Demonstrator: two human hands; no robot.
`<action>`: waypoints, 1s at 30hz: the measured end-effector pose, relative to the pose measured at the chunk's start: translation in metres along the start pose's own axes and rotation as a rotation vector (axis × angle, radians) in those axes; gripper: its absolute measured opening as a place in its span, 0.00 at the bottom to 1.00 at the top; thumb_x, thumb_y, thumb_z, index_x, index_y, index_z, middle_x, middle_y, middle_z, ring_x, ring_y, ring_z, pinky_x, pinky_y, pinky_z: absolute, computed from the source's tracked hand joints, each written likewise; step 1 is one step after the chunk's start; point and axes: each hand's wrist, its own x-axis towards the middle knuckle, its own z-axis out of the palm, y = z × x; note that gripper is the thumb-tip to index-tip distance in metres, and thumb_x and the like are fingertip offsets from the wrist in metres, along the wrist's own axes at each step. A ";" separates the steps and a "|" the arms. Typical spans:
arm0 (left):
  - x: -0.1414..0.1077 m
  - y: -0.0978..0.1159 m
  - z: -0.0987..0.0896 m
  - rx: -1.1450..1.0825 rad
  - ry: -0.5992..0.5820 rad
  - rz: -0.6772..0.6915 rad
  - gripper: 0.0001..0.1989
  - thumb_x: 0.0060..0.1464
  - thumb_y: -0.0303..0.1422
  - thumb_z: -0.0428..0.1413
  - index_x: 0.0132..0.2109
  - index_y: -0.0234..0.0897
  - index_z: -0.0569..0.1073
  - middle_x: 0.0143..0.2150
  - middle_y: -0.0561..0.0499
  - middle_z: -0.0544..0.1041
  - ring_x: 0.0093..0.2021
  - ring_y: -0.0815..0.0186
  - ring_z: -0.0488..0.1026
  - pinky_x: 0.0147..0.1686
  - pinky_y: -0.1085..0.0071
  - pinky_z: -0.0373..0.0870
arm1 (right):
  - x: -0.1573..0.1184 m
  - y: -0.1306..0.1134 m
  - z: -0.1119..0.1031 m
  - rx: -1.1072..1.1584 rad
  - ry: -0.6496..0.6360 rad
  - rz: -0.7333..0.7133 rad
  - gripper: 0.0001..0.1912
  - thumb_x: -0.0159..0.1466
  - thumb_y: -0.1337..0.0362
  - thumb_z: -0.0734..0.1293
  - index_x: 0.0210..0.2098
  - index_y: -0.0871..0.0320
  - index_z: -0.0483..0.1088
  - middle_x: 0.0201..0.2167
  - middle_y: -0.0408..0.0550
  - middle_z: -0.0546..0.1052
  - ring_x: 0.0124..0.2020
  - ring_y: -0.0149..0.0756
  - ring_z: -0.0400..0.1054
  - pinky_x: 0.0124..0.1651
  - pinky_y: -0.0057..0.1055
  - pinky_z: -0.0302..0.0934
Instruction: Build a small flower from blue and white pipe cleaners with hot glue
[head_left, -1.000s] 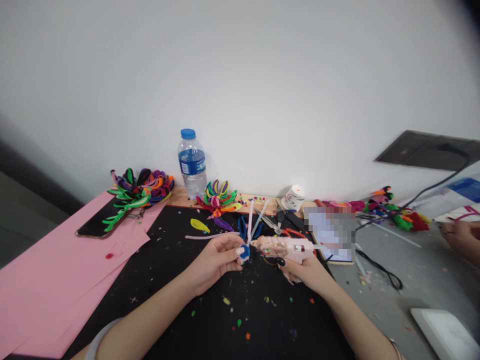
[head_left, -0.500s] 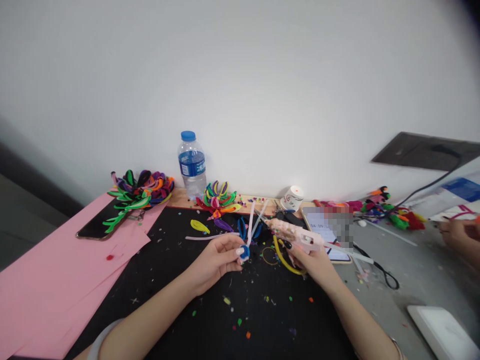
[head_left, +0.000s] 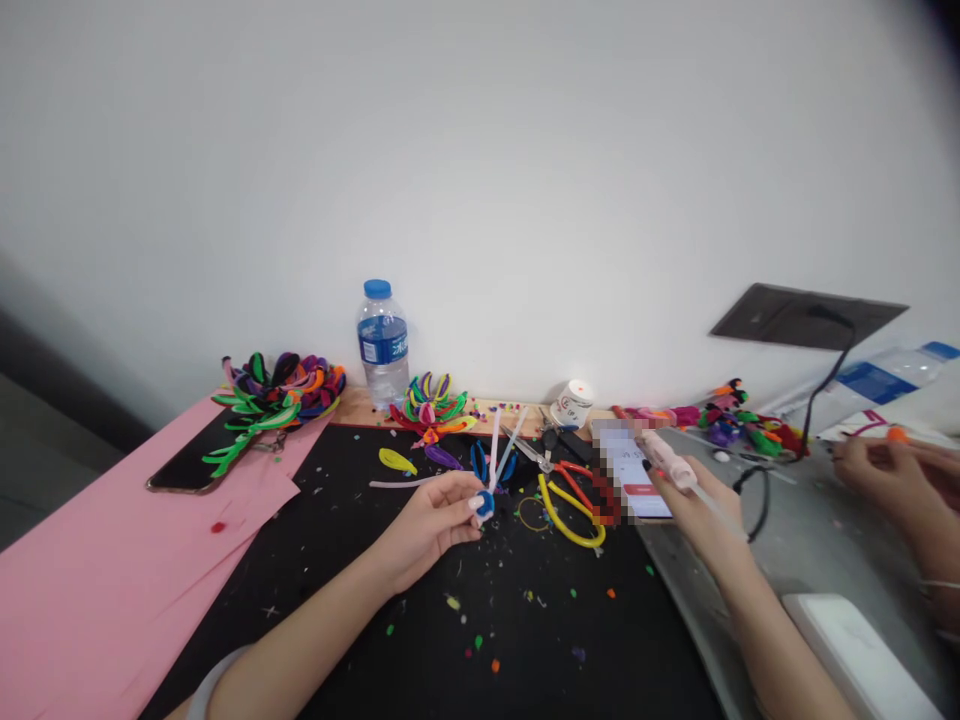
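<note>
Between the thumb and fingers of my left hand is a small blue round piece with some white at its lower edge. My right hand is closed around a pink glue gun, from whose back a white glue stick sticks out. The gun is over the right side of a lit phone. Scissors with yellow and red handles lie between my hands. Past my left fingers are white sticks, blue loops, a purple loop and a yellow loop.
Pink paper, a dark phone and a colourful fuzzy bundle are at left. A water bottle and paper cup stand by the wall. At right are a black cable, a white box and another person's hands.
My right hand has carried the glue gun to the right, away from the blue piece, uncovering the scissors. My left hand keeps its hold. The other person's hands reach further into view.
</note>
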 end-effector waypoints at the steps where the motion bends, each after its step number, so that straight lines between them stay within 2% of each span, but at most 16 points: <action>1: 0.000 0.001 0.001 0.000 0.004 -0.002 0.10 0.43 0.29 0.62 0.35 0.35 0.73 0.28 0.54 0.70 0.27 0.74 0.68 0.29 0.77 0.69 | 0.001 0.004 -0.005 -0.059 0.007 0.033 0.21 0.57 0.52 0.58 0.41 0.59 0.70 0.28 0.55 0.77 0.28 0.45 0.71 0.26 0.31 0.59; 6: -0.001 0.001 0.001 0.000 0.008 0.003 0.10 0.42 0.30 0.63 0.35 0.35 0.73 0.28 0.54 0.71 0.26 0.74 0.68 0.29 0.77 0.68 | 0.009 0.033 -0.020 -0.385 -0.060 0.143 0.24 0.57 0.50 0.57 0.43 0.60 0.68 0.27 0.61 0.76 0.23 0.48 0.70 0.21 0.34 0.56; 10: 0.000 -0.001 -0.001 0.001 -0.002 0.005 0.11 0.42 0.30 0.63 0.36 0.35 0.74 0.28 0.54 0.71 0.27 0.73 0.69 0.29 0.76 0.68 | 0.017 0.059 -0.019 -0.444 -0.124 0.144 0.23 0.57 0.49 0.57 0.40 0.61 0.69 0.28 0.63 0.75 0.24 0.49 0.71 0.22 0.34 0.57; 13: 0.000 -0.001 -0.001 0.003 -0.004 0.007 0.10 0.42 0.30 0.63 0.36 0.36 0.74 0.28 0.54 0.72 0.26 0.74 0.69 0.29 0.77 0.68 | 0.022 0.067 -0.020 -0.474 -0.155 0.082 0.21 0.55 0.53 0.61 0.39 0.64 0.70 0.29 0.63 0.75 0.30 0.51 0.71 0.27 0.36 0.59; 15: 0.000 0.000 0.000 0.016 -0.013 0.004 0.10 0.42 0.30 0.62 0.35 0.35 0.74 0.27 0.54 0.72 0.25 0.74 0.69 0.29 0.77 0.68 | 0.023 0.062 -0.024 -0.526 -0.158 0.028 0.21 0.53 0.56 0.63 0.39 0.67 0.71 0.30 0.67 0.75 0.36 0.56 0.70 0.33 0.39 0.60; 18: -0.001 0.002 0.002 0.048 -0.038 0.003 0.08 0.44 0.30 0.62 0.34 0.34 0.73 0.26 0.54 0.71 0.25 0.74 0.69 0.29 0.76 0.69 | 0.018 0.032 -0.032 -0.562 -0.074 -0.023 0.22 0.53 0.56 0.64 0.39 0.68 0.72 0.32 0.70 0.74 0.41 0.61 0.67 0.39 0.46 0.58; 20: -0.002 0.003 0.003 0.068 -0.054 -0.008 0.08 0.44 0.30 0.62 0.34 0.34 0.73 0.26 0.54 0.71 0.24 0.75 0.69 0.29 0.75 0.70 | 0.009 -0.002 -0.034 -0.370 -0.040 -0.096 0.20 0.54 0.59 0.63 0.41 0.66 0.71 0.34 0.64 0.74 0.40 0.53 0.67 0.40 0.42 0.59; 22: -0.002 0.003 0.004 0.089 -0.066 -0.033 0.08 0.43 0.30 0.62 0.33 0.34 0.73 0.26 0.54 0.71 0.24 0.75 0.69 0.29 0.76 0.70 | -0.002 -0.042 -0.030 -0.057 -0.153 -0.128 0.18 0.56 0.58 0.62 0.40 0.64 0.71 0.30 0.56 0.74 0.33 0.45 0.68 0.36 0.36 0.61; 26: -0.002 0.001 0.004 0.139 -0.097 -0.067 0.08 0.43 0.30 0.62 0.32 0.33 0.73 0.25 0.54 0.72 0.23 0.74 0.69 0.27 0.76 0.70 | -0.024 -0.113 -0.009 0.582 -0.582 -0.224 0.16 0.58 0.58 0.61 0.41 0.60 0.69 0.31 0.49 0.74 0.30 0.35 0.67 0.32 0.29 0.60; 28: -0.002 -0.001 0.004 0.172 -0.115 -0.071 0.08 0.43 0.31 0.62 0.32 0.33 0.72 0.23 0.53 0.72 0.22 0.74 0.69 0.27 0.76 0.70 | -0.031 -0.135 0.003 0.793 -0.694 -0.230 0.14 0.57 0.60 0.63 0.40 0.60 0.68 0.31 0.47 0.73 0.29 0.32 0.66 0.32 0.26 0.59; 30: -0.001 -0.002 0.003 0.192 -0.132 -0.076 0.08 0.43 0.31 0.62 0.32 0.32 0.72 0.23 0.53 0.73 0.22 0.74 0.69 0.26 0.76 0.69 | -0.034 -0.146 0.014 0.913 -0.739 -0.223 0.09 0.56 0.61 0.65 0.34 0.61 0.68 0.27 0.44 0.71 0.26 0.28 0.62 0.29 0.24 0.57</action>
